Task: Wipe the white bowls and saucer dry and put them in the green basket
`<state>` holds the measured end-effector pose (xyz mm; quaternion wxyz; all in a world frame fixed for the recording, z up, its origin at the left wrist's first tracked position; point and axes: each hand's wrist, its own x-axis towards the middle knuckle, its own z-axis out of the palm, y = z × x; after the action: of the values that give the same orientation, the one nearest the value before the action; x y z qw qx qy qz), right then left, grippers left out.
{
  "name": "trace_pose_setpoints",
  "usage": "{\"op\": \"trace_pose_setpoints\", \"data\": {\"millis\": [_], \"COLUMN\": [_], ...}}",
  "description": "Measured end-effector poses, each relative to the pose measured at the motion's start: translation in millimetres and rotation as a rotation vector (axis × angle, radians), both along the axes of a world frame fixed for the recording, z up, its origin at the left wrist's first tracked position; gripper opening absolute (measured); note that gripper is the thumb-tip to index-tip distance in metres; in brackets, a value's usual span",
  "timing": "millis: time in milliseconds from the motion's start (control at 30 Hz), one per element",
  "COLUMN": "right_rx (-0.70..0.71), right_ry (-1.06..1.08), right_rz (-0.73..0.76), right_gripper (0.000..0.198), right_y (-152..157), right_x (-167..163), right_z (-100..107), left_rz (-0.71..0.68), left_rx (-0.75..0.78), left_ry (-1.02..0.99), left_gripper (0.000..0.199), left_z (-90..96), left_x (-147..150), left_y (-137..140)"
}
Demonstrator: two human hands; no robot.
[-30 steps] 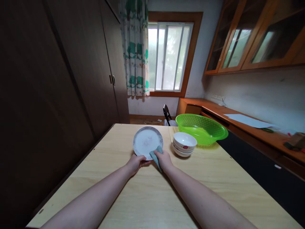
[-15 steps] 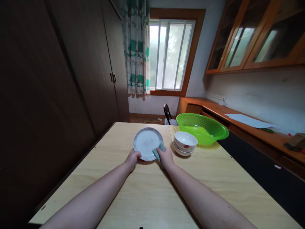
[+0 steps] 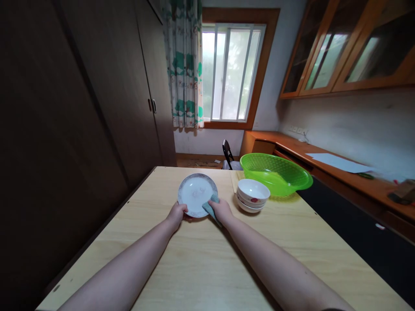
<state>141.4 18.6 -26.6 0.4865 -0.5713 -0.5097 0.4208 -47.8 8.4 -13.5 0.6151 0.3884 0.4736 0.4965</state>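
Observation:
A white plate (image 3: 196,192) with a grey patterned rim is tilted toward me over the wooden table. My left hand (image 3: 177,216) grips its lower left edge, thumb on top and the other fingers mostly hidden underneath. At the lower right rim, my right hand (image 3: 223,211) is closed on a grey-green cloth (image 3: 210,209), which lies against the plate. Just right of that hand stand stacked white bowls (image 3: 253,195), the upper one bearing a red flower mark.
Behind the bowls sits a large green plastic basin (image 3: 275,175) at the table's far right corner. Chopsticks (image 3: 234,180) lie beside it. A folding chair (image 3: 228,153) stands beyond the table (image 3: 188,268). A dark wardrobe (image 3: 113,86) borders the left, an orange-brown desk (image 3: 311,155) the right.
Plate and both hands have shifted slightly left. The cloth stays against the plate's lower right rim in my right hand.

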Motion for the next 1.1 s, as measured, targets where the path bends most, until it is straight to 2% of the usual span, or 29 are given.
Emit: {"op": "trace_pose_setpoints", "data": {"millis": [200, 267, 467, 567, 667, 733, 800, 867, 1000, 1100], "right_rx": [0.016, 0.025, -0.013, -0.038, -0.024, -0.039, -0.040, -0.010, 0.017, 0.043], "right_ry": [-0.014, 0.029, 0.151, 0.177, 0.211, 0.239, 0.271, 0.280, 0.196, 0.079], "right_rz": [-0.090, -0.055, 0.172, 0.157, 0.069, 0.028, 0.042, 0.090, 0.146, 0.117], "right_gripper": [0.026, 0.028, 0.030, 0.026, 0.028, 0.032, 0.036, 0.036, 0.032, 0.029], "right_y": [11, 8, 4, 5, 5, 4, 2, 2, 3, 7], "right_x": [-4, -5, -7, -11, -16, -20, -23, -25, -25, -18], "right_z": [2, 2, 3, 1, -2, -3, -3, -1, 4, 5], "left_rz": [-0.003, 0.009, 0.171, 0.192, 0.145, 0.047, -0.103, -0.197, -0.124, -0.058], "left_rx": [-0.015, -0.007, 0.018, 0.053, 0.155, 0.182, 0.107, 0.022, 0.017, 0.053], "left_ry": [0.028, 0.021, 0.018, -0.021, -0.098, -0.108, -0.076, -0.065, -0.119, -0.136], "left_gripper": [0.046, 0.041, 0.024, 0.029, 0.042, 0.053, 0.059, 0.055, 0.042, 0.043], "left_z": [0.3, -0.8, -5.0, -2.9, 2.4, 5.6, 7.3, 7.8, 8.5, 8.6], "left_x": [-8, -9, -14, -15, -12, -9, -6, -4, 0, 2], "left_y": [4, 4, 9, 10, 6, 1, -4, -8, -10, -9]}}
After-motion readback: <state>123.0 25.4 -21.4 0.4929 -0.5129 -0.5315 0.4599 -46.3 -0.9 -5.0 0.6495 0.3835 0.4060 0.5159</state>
